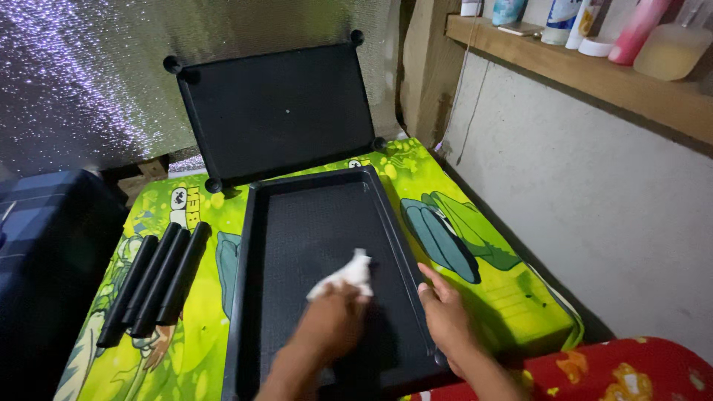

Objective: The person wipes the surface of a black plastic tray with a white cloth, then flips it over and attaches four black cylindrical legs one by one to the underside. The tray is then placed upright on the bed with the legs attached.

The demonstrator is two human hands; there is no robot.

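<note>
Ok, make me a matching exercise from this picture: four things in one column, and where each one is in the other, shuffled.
Things:
1. white cloth
2. black tubes
3. second black tray
4. bottles

Places:
A. on the wooden shelf
B. propped upright against the wall
C. under the left hand, inside the flat black tray
D. lying side by side on the green sheet

Pairs: 1-C, 2-D, 3-B, 4-A

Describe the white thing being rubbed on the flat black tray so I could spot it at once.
On the bright green printed cover lies a flat black tray. Near its middle, the left hand presses a crumpled white cloth. It is the only white, soft thing among black plastic parts.
</note>
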